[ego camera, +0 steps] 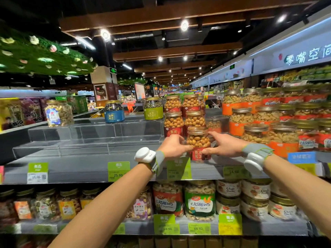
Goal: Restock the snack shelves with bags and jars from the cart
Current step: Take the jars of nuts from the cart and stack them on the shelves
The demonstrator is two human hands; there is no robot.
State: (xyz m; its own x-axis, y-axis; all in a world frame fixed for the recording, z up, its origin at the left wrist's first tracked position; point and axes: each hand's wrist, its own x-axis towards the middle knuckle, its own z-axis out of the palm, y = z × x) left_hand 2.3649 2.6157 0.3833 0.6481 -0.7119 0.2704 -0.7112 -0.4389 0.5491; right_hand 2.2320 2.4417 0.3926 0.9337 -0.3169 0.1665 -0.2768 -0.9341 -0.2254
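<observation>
Open room on the clear risers (80, 138) left — red-label jars (174, 122) behind, orange-label jars (256, 136) close on the right.

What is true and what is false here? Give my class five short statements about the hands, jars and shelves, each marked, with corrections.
1. The left hand and right hand both hold the red-labelled jar. True.
2. That jar lies on its side. False: it is upright.
3. The blue-labelled jar stands right of the green-labelled jar. False: it stands left of it.
4. Jars labelled CASHEWS sit on the lower shelf. True.
5. The held jar's lid is on. True.
</observation>
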